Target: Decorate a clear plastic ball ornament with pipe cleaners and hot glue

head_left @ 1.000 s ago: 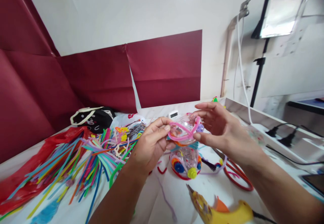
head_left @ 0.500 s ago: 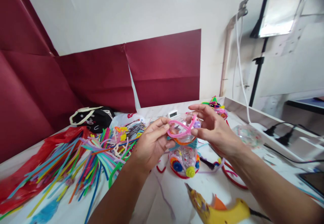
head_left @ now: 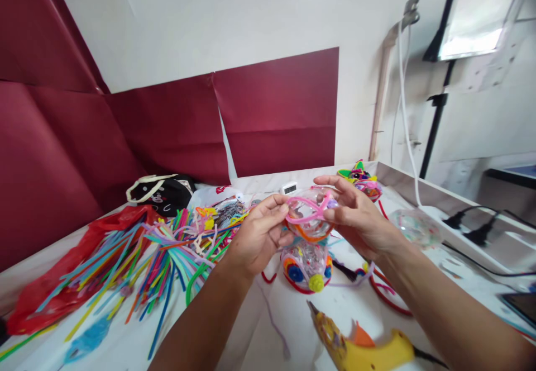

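Note:
A bent pink pipe cleaner (head_left: 307,214), looped like a bow, is held up in front of a clear plastic ball-like piece (head_left: 315,230) with an orange band. My left hand (head_left: 262,234) pinches its left loop between thumb and fingers. On the other side, my right hand (head_left: 355,214) has its thumb and fingertips closed on the right end, the upper fingers curved above. Just below sits a clear decorated figure (head_left: 307,267) with blue-and-orange round eyes and a yellow pompom nose. Nearer to me lies a yellow glue gun (head_left: 364,346).
Many coloured pipe cleaners (head_left: 154,253) spread over a red plastic bag (head_left: 50,298) at the left. A black pouch (head_left: 161,195) and small white digital timer (head_left: 288,188) stand behind. A colourful decorated figure (head_left: 362,181), clear plastic piece (head_left: 414,228) and cables (head_left: 473,220) are at right.
My right thumb and fingers have come closer together on the pink pipe cleaner's right end. The view has shifted slightly left, and the loops look flatter.

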